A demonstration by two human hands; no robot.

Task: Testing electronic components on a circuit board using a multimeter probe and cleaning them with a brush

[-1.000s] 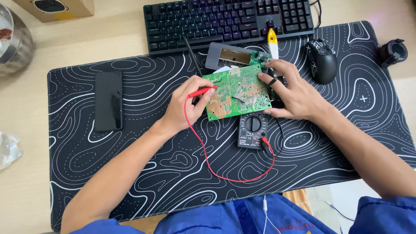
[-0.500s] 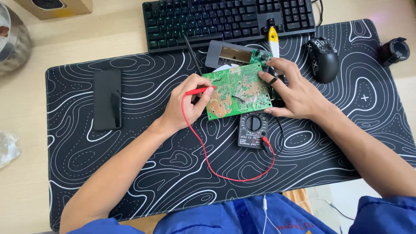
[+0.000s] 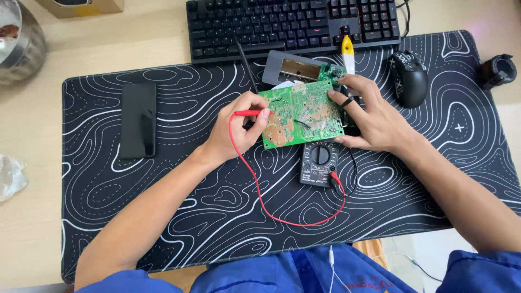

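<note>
Little has been shifted since the earlier frames: the green circuit board [image 3: 301,114] is still kept tilted above the patterned mat [image 3: 163,206], near the surface's middle. The left hand [image 3: 236,130] is bent at the wrist, its grip closed on a red probe [image 3: 248,113] at the board's left edge. The right hand [image 3: 369,116] is spread along the right edge, fingers curled around it. A black multimeter [image 3: 318,161] is linked by a thin red lead [image 3: 271,209]. A keyboard [image 3: 293,24], a mouse [image 3: 408,78] and a glossy phone [image 3: 138,119] lie around.
</note>
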